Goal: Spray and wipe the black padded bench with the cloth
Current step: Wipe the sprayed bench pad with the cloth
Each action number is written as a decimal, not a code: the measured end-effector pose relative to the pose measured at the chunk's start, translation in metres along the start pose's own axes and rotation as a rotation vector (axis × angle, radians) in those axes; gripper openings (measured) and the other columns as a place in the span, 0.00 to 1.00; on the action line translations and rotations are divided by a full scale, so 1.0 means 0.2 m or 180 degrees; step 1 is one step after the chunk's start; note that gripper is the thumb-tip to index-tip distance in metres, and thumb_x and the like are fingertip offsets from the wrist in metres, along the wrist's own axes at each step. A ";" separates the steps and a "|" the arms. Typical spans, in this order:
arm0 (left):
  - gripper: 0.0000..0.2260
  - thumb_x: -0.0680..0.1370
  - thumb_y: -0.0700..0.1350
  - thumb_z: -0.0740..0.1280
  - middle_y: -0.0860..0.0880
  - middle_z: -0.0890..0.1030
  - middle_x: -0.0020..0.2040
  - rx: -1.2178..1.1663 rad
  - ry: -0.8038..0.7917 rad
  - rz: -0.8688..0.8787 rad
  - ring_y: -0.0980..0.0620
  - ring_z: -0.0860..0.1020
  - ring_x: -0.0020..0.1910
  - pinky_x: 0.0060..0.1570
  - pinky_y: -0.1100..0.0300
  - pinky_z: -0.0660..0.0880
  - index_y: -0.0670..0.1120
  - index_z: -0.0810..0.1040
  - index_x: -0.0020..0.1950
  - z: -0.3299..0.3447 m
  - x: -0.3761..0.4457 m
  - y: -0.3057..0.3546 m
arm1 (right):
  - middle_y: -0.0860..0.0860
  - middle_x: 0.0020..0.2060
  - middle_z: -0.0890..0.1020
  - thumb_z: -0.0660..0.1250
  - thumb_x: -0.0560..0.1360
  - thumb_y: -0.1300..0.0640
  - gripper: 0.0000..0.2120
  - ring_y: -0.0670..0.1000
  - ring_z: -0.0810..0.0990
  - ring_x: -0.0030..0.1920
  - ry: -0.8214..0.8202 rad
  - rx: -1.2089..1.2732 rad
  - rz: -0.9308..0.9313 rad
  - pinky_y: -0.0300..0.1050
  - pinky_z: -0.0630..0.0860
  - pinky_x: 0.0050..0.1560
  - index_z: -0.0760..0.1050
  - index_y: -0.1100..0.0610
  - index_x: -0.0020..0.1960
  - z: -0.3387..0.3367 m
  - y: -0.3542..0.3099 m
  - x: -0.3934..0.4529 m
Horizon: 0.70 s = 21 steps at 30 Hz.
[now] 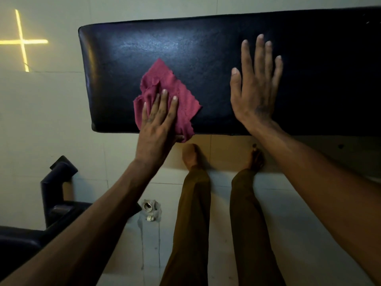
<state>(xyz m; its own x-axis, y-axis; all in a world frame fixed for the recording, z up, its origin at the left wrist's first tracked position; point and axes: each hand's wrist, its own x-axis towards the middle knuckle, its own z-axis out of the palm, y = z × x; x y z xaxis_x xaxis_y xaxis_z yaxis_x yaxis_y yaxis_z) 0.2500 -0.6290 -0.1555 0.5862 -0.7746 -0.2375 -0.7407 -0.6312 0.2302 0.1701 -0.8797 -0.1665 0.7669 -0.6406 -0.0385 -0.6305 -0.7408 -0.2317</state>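
Left hand (158, 118) flat, pressing crumpled magenta cloth (177, 100) near left end of black padded bench (206, 42); unwiped length running rightward past released, splayed right hand (255, 87).

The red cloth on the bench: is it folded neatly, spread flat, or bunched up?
Partly bunched. The red cloth wrinkles into folds under the left hand, while its right part lies flat on the black bench.

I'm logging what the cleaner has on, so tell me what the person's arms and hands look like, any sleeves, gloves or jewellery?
Both forearms are bare to the edge of the frame, with no sleeves visible. The left hand and the right hand wear no gloves, rings, watch or wristband. Faint dark smudges mark the backs of both hands.
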 end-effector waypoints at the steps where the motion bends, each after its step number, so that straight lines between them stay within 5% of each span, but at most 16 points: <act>1: 0.41 0.76 0.55 0.69 0.38 0.51 0.82 0.0023 -0.0011 0.0005 0.45 0.46 0.81 0.80 0.44 0.41 0.42 0.53 0.82 0.01 0.00 0.02 | 0.58 0.82 0.54 0.44 0.86 0.45 0.28 0.57 0.51 0.82 0.0005 -0.0017 -0.0011 0.59 0.46 0.80 0.52 0.53 0.83 0.01 -0.01 0.00; 8: 0.40 0.76 0.60 0.67 0.39 0.56 0.81 0.0102 -0.0127 0.1088 0.43 0.54 0.81 0.80 0.44 0.45 0.42 0.56 0.81 0.01 0.16 0.17 | 0.58 0.82 0.54 0.45 0.86 0.45 0.27 0.57 0.51 0.82 0.0052 0.0033 -0.0016 0.60 0.46 0.80 0.52 0.53 0.83 0.02 -0.01 0.01; 12: 0.37 0.79 0.65 0.61 0.41 0.57 0.82 0.0185 -0.0025 0.1181 0.45 0.55 0.81 0.80 0.44 0.51 0.46 0.57 0.82 0.00 0.16 0.08 | 0.57 0.82 0.54 0.46 0.86 0.46 0.27 0.57 0.51 0.82 0.0035 0.0013 -0.0002 0.60 0.46 0.80 0.52 0.53 0.83 0.02 0.00 0.00; 21: 0.31 0.84 0.58 0.54 0.39 0.50 0.82 -0.0159 0.0228 -0.0618 0.40 0.48 0.82 0.80 0.42 0.41 0.44 0.52 0.82 -0.09 0.05 -0.22 | 0.57 0.82 0.53 0.46 0.86 0.46 0.27 0.57 0.50 0.82 -0.0011 0.0042 0.0043 0.61 0.46 0.81 0.52 0.53 0.83 0.01 0.00 -0.01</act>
<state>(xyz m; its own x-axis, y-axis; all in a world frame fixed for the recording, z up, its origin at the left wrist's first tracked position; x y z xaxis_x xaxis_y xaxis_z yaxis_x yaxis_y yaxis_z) 0.2940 -0.6096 -0.1507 0.7395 -0.6380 -0.2148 -0.5954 -0.7687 0.2336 0.1685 -0.8787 -0.1689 0.7587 -0.6499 -0.0451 -0.6392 -0.7293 -0.2440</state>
